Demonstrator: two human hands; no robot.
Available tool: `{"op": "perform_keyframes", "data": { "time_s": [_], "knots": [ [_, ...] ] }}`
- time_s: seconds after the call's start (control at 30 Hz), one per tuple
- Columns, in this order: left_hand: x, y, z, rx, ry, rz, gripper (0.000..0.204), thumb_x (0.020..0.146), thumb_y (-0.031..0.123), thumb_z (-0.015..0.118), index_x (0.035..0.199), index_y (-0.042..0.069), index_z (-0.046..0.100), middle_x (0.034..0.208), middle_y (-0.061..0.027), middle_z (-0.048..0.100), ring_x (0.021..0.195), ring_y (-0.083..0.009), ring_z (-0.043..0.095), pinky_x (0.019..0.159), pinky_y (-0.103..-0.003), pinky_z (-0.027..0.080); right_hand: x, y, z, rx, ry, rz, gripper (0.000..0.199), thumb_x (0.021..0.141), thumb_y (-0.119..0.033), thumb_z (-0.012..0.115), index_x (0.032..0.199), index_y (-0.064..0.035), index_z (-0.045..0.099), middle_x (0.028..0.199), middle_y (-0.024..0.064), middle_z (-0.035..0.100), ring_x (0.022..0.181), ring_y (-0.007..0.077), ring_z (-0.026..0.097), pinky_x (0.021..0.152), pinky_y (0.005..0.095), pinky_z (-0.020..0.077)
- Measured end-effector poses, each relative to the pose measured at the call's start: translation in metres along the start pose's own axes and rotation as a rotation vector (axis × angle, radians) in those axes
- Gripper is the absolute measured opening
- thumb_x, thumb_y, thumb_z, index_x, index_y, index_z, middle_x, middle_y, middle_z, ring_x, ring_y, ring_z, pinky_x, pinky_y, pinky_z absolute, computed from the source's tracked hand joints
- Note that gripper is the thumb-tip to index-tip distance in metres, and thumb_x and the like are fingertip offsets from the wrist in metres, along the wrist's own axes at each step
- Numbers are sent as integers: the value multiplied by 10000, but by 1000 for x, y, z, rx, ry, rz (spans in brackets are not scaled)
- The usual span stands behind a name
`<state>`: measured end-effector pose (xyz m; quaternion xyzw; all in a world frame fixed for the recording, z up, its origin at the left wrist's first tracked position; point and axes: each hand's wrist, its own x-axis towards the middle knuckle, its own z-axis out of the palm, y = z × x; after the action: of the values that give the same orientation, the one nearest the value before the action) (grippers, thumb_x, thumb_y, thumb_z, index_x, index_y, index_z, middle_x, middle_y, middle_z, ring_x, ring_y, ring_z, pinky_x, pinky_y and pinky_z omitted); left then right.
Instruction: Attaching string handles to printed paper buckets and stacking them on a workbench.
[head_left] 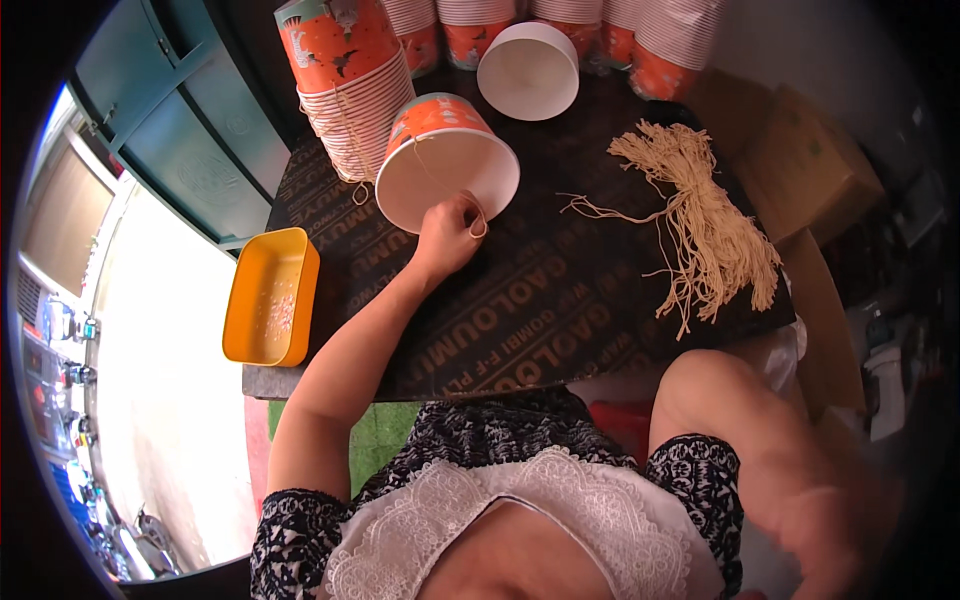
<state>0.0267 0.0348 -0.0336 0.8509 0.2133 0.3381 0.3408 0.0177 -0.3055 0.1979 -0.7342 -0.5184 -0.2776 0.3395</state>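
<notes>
An orange-printed paper bucket (420, 185) lies tilted on the dark table, its white inside facing me. A thin beige string hangs from the bucket's upper rim down into its mouth. My left hand (449, 238) is at the bucket's lower rim, fingers curled closed on a beige string (482, 222) that loops out beside them. My right arm bends back off the table at the lower right. The right hand (835, 545) is dark and blurred there, so its fingers cannot be made out.
A tall stack of orange buckets (350, 110) stands behind the tilted one. Another white bucket (528, 72) and several wrapped stacks (665, 50) line the far edge. A bundle of beige strings (705, 225) lies at right. A yellow tray (240, 310) sits at the left edge; cardboard boxes (815, 155) stand beyond the right edge.
</notes>
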Motion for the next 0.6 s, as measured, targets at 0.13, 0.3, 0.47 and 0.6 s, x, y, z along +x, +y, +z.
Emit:
{"op": "perform_keyframes", "data": {
  "time_s": [0.13, 0.3, 0.47, 0.6],
  "knots": [
    [3, 6, 0, 6, 16, 0, 68, 715, 55, 587, 735, -9, 600, 733, -181, 621, 711, -344, 636, 670, -388, 505, 30, 54, 67, 1462, -61, -286, 340, 821, -141, 555, 501, -130, 441, 529, 14, 500, 424, 145, 443, 839, 390, 338],
    [3, 5, -2, -37, 16, -30, 83, 715, 64, 589, 734, -15, 604, 734, -182, 620, 710, -334, 640, 665, -384, 502, 50, 88, 114, 2079, -142, -209, 393, 949, -352, 548, 621, -137, 522, 585, -25, 484, 475, 102, 430, 1147, 586, 88],
    [2, 1, -5, -86, -24, -92, 96, 716, 58, 588, 736, -35, 607, 740, -187, 619, 724, -334, 640, 677, -386, 499, 54, 96, 144, 2161, -176, -188, 387, 938, -392, 546, 680, -104, 553, 599, -9, 484, 484, 100, 416, 1152, 586, 98],
    [3, 2, -4, -121, -29, -110, 99, 715, 55, 591, 739, -40, 611, 751, -191, 620, 735, -337, 639, 682, -386, 499, 56, 94, 148, 2147, -184, -166, 394, 933, -404, 547, 683, -100, 565, 591, -4, 482, 480, 103, 414, 1148, 584, 121]
  ]
}}
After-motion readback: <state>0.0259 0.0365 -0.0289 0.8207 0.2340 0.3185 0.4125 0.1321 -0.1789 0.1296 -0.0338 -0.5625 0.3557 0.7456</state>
